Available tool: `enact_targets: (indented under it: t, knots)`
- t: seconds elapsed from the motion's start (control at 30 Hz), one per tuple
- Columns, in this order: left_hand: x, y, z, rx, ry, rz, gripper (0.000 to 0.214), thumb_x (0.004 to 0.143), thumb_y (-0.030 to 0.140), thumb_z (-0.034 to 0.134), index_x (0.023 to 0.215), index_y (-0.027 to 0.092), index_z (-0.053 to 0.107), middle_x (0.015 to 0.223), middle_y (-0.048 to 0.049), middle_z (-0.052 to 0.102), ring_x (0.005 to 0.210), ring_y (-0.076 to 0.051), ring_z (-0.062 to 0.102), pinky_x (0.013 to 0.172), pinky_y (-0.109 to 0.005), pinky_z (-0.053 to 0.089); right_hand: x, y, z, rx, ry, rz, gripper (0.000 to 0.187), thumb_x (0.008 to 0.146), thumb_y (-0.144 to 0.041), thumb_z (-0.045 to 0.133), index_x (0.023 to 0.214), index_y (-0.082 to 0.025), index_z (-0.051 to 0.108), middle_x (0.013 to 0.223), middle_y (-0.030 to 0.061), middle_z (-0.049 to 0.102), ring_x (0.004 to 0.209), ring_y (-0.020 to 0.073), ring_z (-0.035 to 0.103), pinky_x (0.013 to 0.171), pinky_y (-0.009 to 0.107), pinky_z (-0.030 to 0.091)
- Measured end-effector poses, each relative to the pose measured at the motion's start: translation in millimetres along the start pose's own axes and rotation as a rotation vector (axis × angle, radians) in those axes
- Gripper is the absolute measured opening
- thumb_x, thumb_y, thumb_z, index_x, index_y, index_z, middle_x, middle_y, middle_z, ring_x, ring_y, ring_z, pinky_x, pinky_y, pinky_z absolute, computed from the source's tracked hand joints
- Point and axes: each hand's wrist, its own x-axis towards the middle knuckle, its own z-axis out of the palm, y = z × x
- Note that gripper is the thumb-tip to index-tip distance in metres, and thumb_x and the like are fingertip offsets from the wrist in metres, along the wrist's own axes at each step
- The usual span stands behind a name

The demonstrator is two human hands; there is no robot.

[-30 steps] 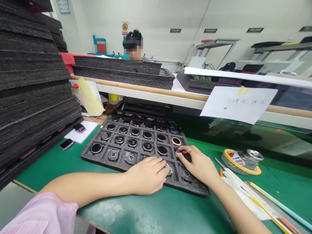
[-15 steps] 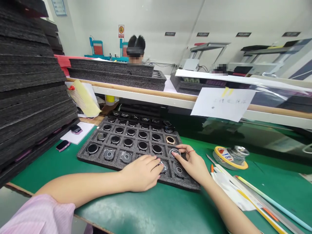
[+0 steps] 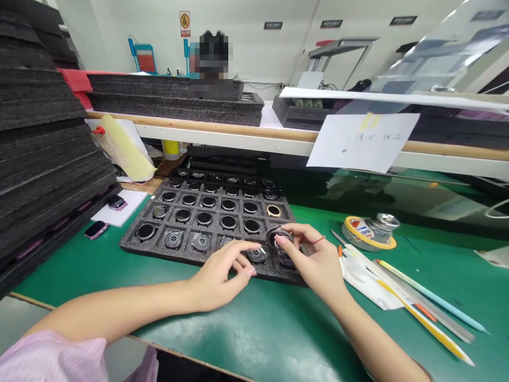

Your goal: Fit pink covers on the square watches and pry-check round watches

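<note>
A black foam tray point(image 3: 153, 251) holds rows of round watch cases in square pockets. Most show dark faces, while several in the front row lie back side up, such as the watch case point(image 3: 174, 240). My right hand point(image 3: 314, 254) pinches a round watch case point(image 3: 278, 237) between thumb and fingers, tilted over the tray's right end. My left hand point(image 3: 225, 276) hovers by the front edge with thumb and fingers apart and nothing between them. Just beyond its fingertips lies a back-up watch case point(image 3: 256, 254). A gold-rimmed watch point(image 3: 273, 211) sits behind my right hand.
Tall stacks of black foam trays point(image 3: 51, 159) rise at the left, near a pink watch point(image 3: 96, 229). A glass jar with a metal cap point(image 3: 369, 233), pens point(image 3: 433, 297) and a white cloth point(image 3: 369, 286) lie right. A shelf point(image 3: 222, 139) crosses behind; a person is beyond it.
My left hand has come up off the tray's front row, its fingers now parted. The watch case in my right hand has tilted up out of its pocket. The whole view has shifted slightly.
</note>
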Motion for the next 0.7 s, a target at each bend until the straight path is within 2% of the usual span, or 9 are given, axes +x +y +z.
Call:
enact_targets:
  t: [0.07,0.13,0.2,0.3,0.47,0.6,0.7]
  knots:
    - [-4,1,4.5,-0.338,-0.034,-0.257,0.050,0.098,0.051,0.048,0.134,0.017,0.048,0.122,-0.0183,0.066,0.073,-0.016,0.069,0.058,-0.028,0.053,-12,-13,7,0.076,-0.085,-0.003,0.027,0.083,-0.045,0.067,0.095,-0.021,0.071,0.070,-0.0002,0.060,0.064,0.0165,0.057,0.067,0.031,0.050]
    - [-6,1,7.4,-0.582,-0.119,-0.426,0.068,0.092,0.072,0.044,0.124,0.013,0.056,0.109,-0.0193,0.070,0.067,-0.016,0.067,0.053,-0.025,0.048,-23,-23,12,0.149,-0.172,-0.004,0.024,0.083,-0.043,0.069,0.093,-0.021,0.072,0.072,0.0000,0.062,0.062,0.0155,0.057,0.063,0.029,0.050]
    - [-7,1,8.2,-0.713,-0.189,-0.503,0.079,0.085,0.081,0.044,0.111,0.010,0.064,0.101,-0.0201,0.073,0.067,-0.016,0.066,0.055,-0.025,0.045,-31,-28,16,0.220,-0.244,0.002,0.021,0.082,-0.040,0.071,0.093,-0.022,0.073,0.071,-0.0006,0.063,0.061,0.0145,0.055,0.060,0.027,0.049]
    - [-10,2,6.8,-0.831,-0.192,-0.553,0.075,0.079,0.080,0.057,0.102,0.009,0.068,0.097,-0.0194,0.074,0.065,-0.013,0.061,0.055,-0.023,0.040,-38,-29,19,0.274,-0.309,0.019,0.017,0.083,-0.038,0.072,0.092,-0.023,0.072,0.069,-0.0009,0.062,0.060,0.0138,0.054,0.059,0.026,0.049]
    - [-13,0,4.2,-1.022,-0.178,-0.626,0.061,0.072,0.067,0.077,0.096,0.011,0.069,0.095,-0.0120,0.071,0.073,-0.011,0.059,0.067,-0.024,0.042,-46,-23,21,0.340,-0.413,0.064,0.023,0.093,-0.042,0.063,0.102,-0.023,0.070,0.075,0.0015,0.065,0.060,0.0145,0.060,0.056,0.026,0.055]
    - [-15,-7,5.6,-1.138,-0.201,-0.685,0.059,0.076,0.066,0.074,0.095,0.011,0.069,0.085,-0.0075,0.068,0.067,-0.011,0.055,0.070,-0.027,0.041,-48,-26,21,0.336,-0.400,0.010,0.021,0.094,-0.041,0.063,0.103,-0.024,0.072,0.068,0.0000,0.064,0.056,0.0146,0.062,0.047,0.022,0.055]
    - [-15,-10,6.8,-1.202,-0.220,-0.685,0.056,0.079,0.064,0.072,0.098,0.011,0.069,0.087,-0.0093,0.071,0.065,-0.010,0.051,0.069,-0.027,0.039,-44,-31,20,0.250,-0.342,-0.143,0.018,0.098,-0.033,0.057,0.102,-0.026,0.074,0.079,0.0015,0.072,0.069,0.0156,0.070,0.061,0.023,0.059]
